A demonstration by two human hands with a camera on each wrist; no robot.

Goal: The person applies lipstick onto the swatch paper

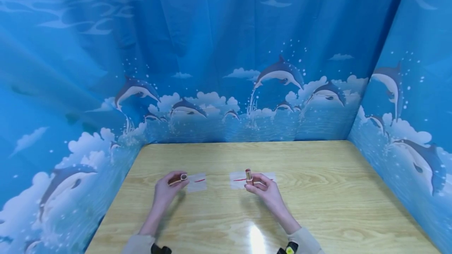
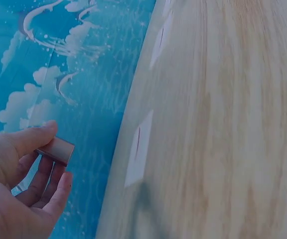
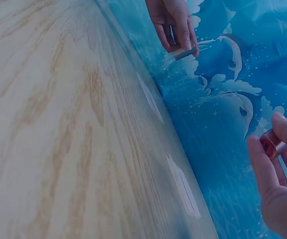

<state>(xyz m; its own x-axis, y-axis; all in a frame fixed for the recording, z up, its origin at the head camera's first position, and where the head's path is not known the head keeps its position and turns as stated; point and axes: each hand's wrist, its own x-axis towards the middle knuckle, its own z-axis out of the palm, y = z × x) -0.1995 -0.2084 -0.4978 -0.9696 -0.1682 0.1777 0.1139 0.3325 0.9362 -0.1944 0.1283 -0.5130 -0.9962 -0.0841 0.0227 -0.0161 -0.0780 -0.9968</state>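
My left hand (image 1: 166,190) holds a small lipstick cap (image 1: 183,176) between thumb and fingers, its round open end showing in the head view. In the left wrist view the cap (image 2: 60,150) looks metallic and pinkish, pinched near the fingertips. My right hand (image 1: 267,192) pinches a gold lipstick tube (image 1: 248,176), held roughly upright with a dark red top. The right wrist view shows the reddish round end of the tube (image 3: 268,145) between thumb and forefinger. The two hands are apart, both raised over the table.
On the wood-grain table (image 1: 335,191) lie a left white paper slip (image 1: 192,187) and a right one (image 1: 234,185), each with a red streak; the right hand partly covers the right one. A blue dolphin-print curtain (image 1: 219,50) borders the table at the back and sides.
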